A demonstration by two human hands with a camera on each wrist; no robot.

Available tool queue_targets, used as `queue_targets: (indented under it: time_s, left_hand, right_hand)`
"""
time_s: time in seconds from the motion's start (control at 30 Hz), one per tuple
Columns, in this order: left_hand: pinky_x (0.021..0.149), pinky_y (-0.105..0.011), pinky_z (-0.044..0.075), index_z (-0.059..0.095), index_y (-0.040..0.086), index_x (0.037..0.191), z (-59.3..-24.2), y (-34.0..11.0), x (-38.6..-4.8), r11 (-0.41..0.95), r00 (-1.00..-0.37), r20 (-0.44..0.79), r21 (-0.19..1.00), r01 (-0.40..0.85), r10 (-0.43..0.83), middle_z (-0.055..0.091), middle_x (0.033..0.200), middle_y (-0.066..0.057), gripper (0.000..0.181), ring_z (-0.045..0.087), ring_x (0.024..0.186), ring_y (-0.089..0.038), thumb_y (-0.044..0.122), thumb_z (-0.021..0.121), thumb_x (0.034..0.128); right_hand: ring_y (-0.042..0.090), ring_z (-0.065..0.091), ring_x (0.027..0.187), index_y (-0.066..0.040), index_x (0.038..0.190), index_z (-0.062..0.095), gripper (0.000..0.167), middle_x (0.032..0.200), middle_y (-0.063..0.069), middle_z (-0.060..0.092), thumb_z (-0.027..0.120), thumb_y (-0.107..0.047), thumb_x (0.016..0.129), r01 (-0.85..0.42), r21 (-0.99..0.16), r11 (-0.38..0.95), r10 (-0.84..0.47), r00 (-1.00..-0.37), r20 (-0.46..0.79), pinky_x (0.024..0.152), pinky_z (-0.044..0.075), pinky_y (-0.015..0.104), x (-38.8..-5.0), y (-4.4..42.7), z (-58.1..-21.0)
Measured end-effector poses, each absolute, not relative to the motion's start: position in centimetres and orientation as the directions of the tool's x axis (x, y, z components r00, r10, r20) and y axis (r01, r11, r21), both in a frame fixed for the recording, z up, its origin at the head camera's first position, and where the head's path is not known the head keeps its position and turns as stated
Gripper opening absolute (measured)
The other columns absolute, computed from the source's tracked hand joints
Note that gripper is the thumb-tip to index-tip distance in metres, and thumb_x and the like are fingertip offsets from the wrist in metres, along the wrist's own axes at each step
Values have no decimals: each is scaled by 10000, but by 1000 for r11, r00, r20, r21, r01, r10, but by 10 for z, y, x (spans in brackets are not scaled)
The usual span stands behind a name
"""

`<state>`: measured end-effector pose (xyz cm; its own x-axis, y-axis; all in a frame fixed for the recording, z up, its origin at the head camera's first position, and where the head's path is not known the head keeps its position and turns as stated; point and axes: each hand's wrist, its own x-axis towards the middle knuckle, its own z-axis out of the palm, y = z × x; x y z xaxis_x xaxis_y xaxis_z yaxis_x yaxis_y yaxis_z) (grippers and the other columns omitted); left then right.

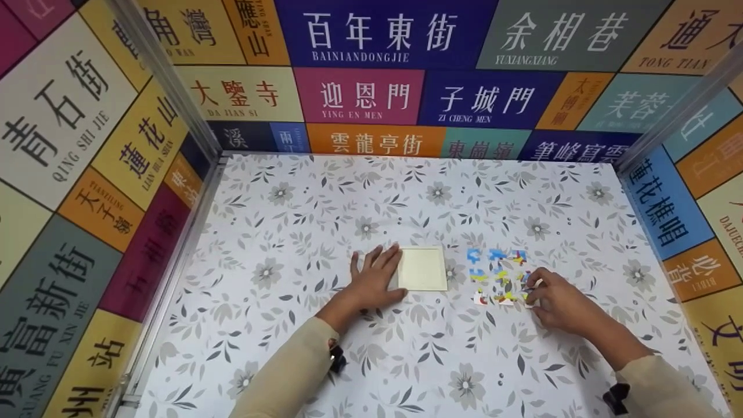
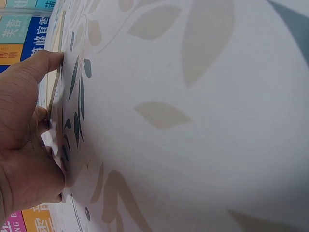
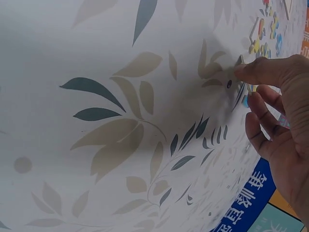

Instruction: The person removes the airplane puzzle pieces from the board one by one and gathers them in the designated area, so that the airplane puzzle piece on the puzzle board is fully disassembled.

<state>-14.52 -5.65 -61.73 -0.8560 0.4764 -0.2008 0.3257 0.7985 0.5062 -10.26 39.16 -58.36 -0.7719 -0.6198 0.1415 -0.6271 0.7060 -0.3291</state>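
Note:
A square cream puzzle tray (image 1: 424, 270) lies flat, with nothing inside its raised rim. My left hand (image 1: 374, 281) rests at its left side, fingers spread and thumb at the lower left corner. In the left wrist view the thumb touches the edge of the tray (image 2: 54, 82). Colourful jigsaw pieces (image 1: 473, 255) lie in loose rows right of the tray. My right hand (image 1: 560, 302) is at the lower right of these rows. Its thumb and forefinger pinch a jigsaw piece (image 3: 242, 59), seen edge-on in the right wrist view and mostly hidden by the fingers.
Both hands work over a white table (image 1: 325, 203) with a grey leaf and flower pattern. Upright panels with coloured street-name signs (image 1: 360, 96) enclose it at the back, left and right. A metal rail (image 1: 174, 249) runs along the left edge.

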Motion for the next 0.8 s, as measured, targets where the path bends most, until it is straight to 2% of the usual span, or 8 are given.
queue_targets:
  time_s: [0.27, 0.47, 0.8]
  left_hand:
    - [1320, -766, 45, 227, 196, 1789, -617, -56, -144, 807, -857, -205, 492, 327, 472, 173, 1877, 45, 942, 133, 1731, -310, 565, 642, 1027]
    - [1317, -768, 38, 222, 194, 1790, -618, -56, -144, 802, -856, -200, 497, 330, 476, 168, 1878, 44, 950, 128, 1732, -315, 568, 644, 1026]
    - [1314, -773, 30, 233, 188, 1787, -621, -56, -146, 800, -860, -191, 501, 330, 474, 174, 1877, 38, 945, 130, 1729, -321, 550, 652, 1021]
  right_hand:
    - [283, 672, 903, -106, 821, 843, 259, 1086, 99, 636, 923, 114, 710, -679, -302, 669, -649, -732, 208, 781, 585, 440, -106, 392, -589]
    - [300, 653, 896, -115, 784, 839, 248, 1044, 84, 644, 944, 92, 697, -691, -277, 668, -659, -722, 212, 783, 573, 450, -107, 392, -590]
    - [198, 549, 815, -126, 746, 837, 291, 963, 44, 646, 954, 119, 642, -739, -235, 632, -684, -674, 279, 695, 499, 379, -108, 390, -591]
